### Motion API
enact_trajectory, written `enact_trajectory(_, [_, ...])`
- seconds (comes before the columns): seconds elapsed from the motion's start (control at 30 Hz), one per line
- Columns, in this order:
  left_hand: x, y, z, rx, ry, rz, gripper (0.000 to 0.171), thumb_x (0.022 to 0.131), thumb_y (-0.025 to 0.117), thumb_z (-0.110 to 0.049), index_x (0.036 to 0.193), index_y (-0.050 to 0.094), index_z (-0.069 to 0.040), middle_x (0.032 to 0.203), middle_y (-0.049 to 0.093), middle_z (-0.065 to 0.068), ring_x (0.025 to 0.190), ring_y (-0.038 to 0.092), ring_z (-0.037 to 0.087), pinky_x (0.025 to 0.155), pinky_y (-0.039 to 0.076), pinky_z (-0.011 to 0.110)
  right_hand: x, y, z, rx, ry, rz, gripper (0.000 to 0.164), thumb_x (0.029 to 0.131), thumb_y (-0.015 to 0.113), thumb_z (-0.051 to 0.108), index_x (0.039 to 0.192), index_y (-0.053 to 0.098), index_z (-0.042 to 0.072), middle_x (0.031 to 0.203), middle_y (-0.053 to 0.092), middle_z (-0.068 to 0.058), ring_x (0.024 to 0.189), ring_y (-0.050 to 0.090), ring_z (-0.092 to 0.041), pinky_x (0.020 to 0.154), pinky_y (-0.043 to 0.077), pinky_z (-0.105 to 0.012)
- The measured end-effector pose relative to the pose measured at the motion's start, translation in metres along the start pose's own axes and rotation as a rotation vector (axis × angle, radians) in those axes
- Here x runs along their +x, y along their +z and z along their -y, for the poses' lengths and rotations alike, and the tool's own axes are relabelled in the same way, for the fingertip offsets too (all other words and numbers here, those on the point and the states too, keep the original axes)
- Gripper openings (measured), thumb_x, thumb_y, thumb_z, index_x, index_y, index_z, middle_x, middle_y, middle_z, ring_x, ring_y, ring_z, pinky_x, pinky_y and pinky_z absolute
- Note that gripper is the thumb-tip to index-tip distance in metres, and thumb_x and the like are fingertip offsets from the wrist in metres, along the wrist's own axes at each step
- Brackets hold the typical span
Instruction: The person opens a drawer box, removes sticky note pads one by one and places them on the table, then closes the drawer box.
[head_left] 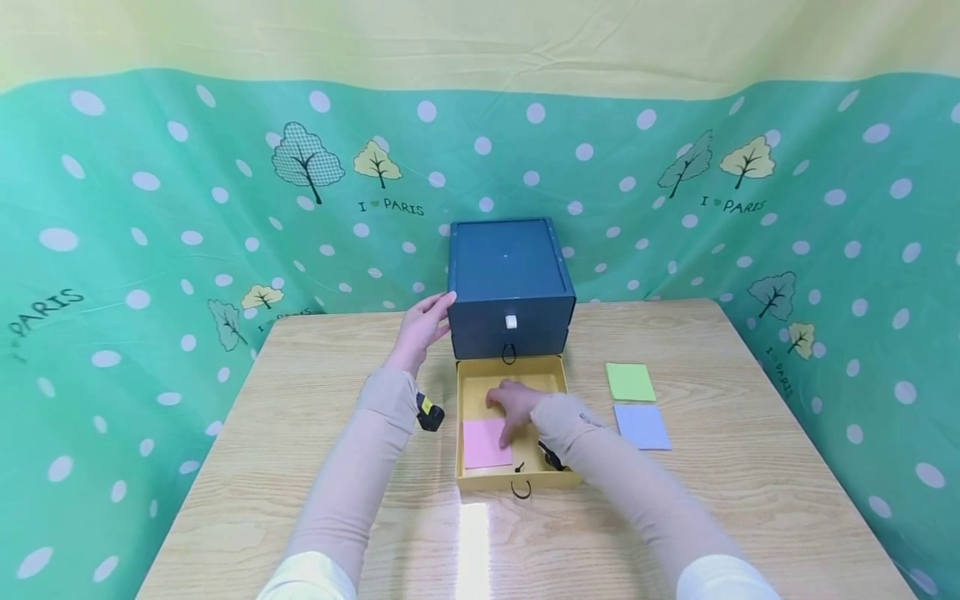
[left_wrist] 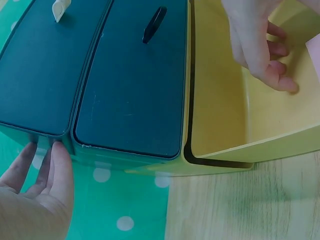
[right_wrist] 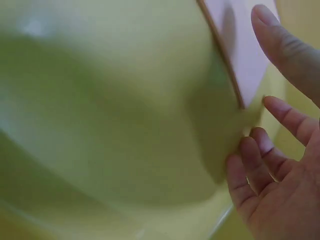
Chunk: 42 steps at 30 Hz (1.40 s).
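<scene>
A dark blue drawer cabinet [head_left: 510, 258] stands at the back of the table, its yellow bottom drawer [head_left: 474, 387] pulled out. My left hand [head_left: 420, 329] rests its fingertips against the cabinet's left side, fingers nearly straight, as the left wrist view [left_wrist: 42, 192] also shows. Inside the drawer lies a pink square pad of paper [head_left: 483, 446]. Over the drawer reaches my right hand [head_left: 516, 404], fingers apart and loosely bent beside the pad. In the right wrist view the thumb [right_wrist: 282, 42] overlaps the pink pad; whether it touches cannot be told.
A green paper pad [head_left: 630, 382] and a blue paper pad [head_left: 642, 427] lie right of the drawer. The cabinet front has a white knob [head_left: 512, 322] and a black loop [head_left: 509, 354]; another black loop [head_left: 521, 490] hangs at the drawer's front. A dotted curtain [head_left: 337, 208] surrounds the table.
</scene>
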<state>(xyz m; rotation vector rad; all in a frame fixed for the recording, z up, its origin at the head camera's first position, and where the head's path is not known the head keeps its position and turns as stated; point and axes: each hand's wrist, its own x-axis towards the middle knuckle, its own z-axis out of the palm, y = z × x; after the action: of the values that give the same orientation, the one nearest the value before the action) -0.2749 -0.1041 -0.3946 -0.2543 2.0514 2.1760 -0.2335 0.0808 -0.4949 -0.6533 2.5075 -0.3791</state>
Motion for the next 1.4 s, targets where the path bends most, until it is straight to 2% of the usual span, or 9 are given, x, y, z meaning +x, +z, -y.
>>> enact_trajectory(0.17, [0.000, 0.000, 0.000, 0.012, -0.009, -0.001, 0.058, 0.092, 0.061, -0.037, 0.140, 0.046, -0.007, 0.145, 0.043, 0.011, 0.133, 0.042, 0.026, 0.107, 0.043, 0.036, -0.003, 0.002, 0.002, -0.064, -0.002, -0.013, 0.069, 0.057, 0.091, 0.026, 0.114, 0.053, 0.020, 0.120, 0.045, -0.007, 0.111, 0.044, -0.024, 0.093, 0.047, -0.038])
enact_trajectory(0.27, [0.000, 0.000, -0.001, 0.011, -0.007, -0.004, 0.059, 0.091, 0.061, -0.037, 0.140, 0.046, -0.008, 0.145, 0.043, 0.010, 0.133, 0.042, 0.026, 0.106, 0.043, 0.035, -0.005, 0.002, 0.004, -0.092, -0.009, -0.016, 0.063, 0.059, 0.090, 0.023, 0.108, 0.051, 0.020, 0.115, 0.044, -0.005, 0.107, 0.043, -0.023, 0.089, 0.047, -0.035])
enact_trajectory(0.5, [0.000, -0.001, -0.001, 0.016, 0.003, -0.005, 0.060, 0.092, 0.061, -0.037, 0.141, 0.045, -0.007, 0.146, 0.042, 0.011, 0.133, 0.042, 0.026, 0.106, 0.043, 0.035, -0.003, 0.001, 0.009, -0.157, -0.018, -0.006, 0.049, 0.059, 0.091, 0.023, 0.086, 0.050, 0.016, 0.091, 0.042, 0.001, 0.085, 0.041, -0.015, 0.069, 0.040, -0.025])
enact_trajectory(0.63, [0.001, -0.001, 0.001, 0.020, -0.001, -0.007, 0.060, 0.091, 0.061, -0.038, 0.140, 0.045, -0.007, 0.145, 0.043, 0.010, 0.133, 0.042, 0.026, 0.106, 0.043, 0.035, -0.001, 0.002, 0.010, -0.174, -0.017, 0.004, 0.045, 0.060, 0.090, 0.023, 0.077, 0.049, 0.015, 0.084, 0.041, 0.003, 0.077, 0.041, -0.013, 0.064, 0.037, -0.024])
enact_trajectory(0.93, [0.000, -0.001, 0.002, 0.028, -0.010, -0.004, 0.061, 0.091, 0.061, -0.039, 0.141, 0.045, -0.007, 0.146, 0.042, 0.009, 0.133, 0.042, 0.025, 0.106, 0.043, 0.035, 0.001, 0.009, 0.010, -0.203, 0.005, -0.014, 0.045, 0.059, 0.091, 0.024, 0.073, 0.049, 0.017, 0.081, 0.045, 0.004, 0.071, 0.044, -0.012, 0.062, 0.040, -0.023])
enact_trajectory(1.07, [-0.001, -0.001, 0.001, 0.028, -0.005, -0.006, 0.060, 0.092, 0.061, -0.037, 0.141, 0.045, -0.007, 0.145, 0.044, 0.009, 0.133, 0.043, 0.025, 0.106, 0.043, 0.035, 0.000, 0.010, 0.014, -0.245, -0.018, -0.021, 0.043, 0.059, 0.091, 0.022, 0.071, 0.050, 0.017, 0.074, 0.046, 0.005, 0.069, 0.044, -0.010, 0.061, 0.041, -0.023])
enact_trajectory(1.17, [-0.001, -0.001, 0.000, 0.028, -0.001, -0.008, 0.059, 0.092, 0.060, -0.037, 0.140, 0.045, -0.007, 0.145, 0.043, 0.010, 0.133, 0.043, 0.025, 0.106, 0.043, 0.035, -0.001, 0.009, 0.018, -0.256, -0.028, -0.025, 0.043, 0.058, 0.091, 0.021, 0.076, 0.052, 0.018, 0.073, 0.049, 0.006, 0.071, 0.047, -0.010, 0.065, 0.045, -0.024])
enact_trajectory(1.27, [-0.001, -0.001, 0.000, 0.031, -0.005, -0.008, 0.060, 0.091, 0.061, -0.038, 0.141, 0.045, -0.007, 0.146, 0.043, 0.009, 0.133, 0.042, 0.025, 0.106, 0.043, 0.035, -0.002, 0.008, 0.020, -0.237, -0.012, -0.023, 0.046, 0.058, 0.091, 0.019, 0.085, 0.053, 0.018, 0.078, 0.053, 0.006, 0.076, 0.052, -0.011, 0.072, 0.049, -0.026])
enact_trajectory(1.4, [-0.002, 0.000, 0.000, 0.033, -0.010, -0.004, 0.061, 0.091, 0.061, -0.038, 0.141, 0.044, -0.007, 0.147, 0.041, 0.009, 0.133, 0.042, 0.025, 0.106, 0.043, 0.034, -0.003, 0.008, 0.021, -0.222, 0.002, -0.014, 0.042, 0.059, 0.091, 0.017, 0.089, 0.060, 0.014, 0.084, 0.059, 0.004, 0.081, 0.056, -0.013, 0.078, 0.051, -0.026])
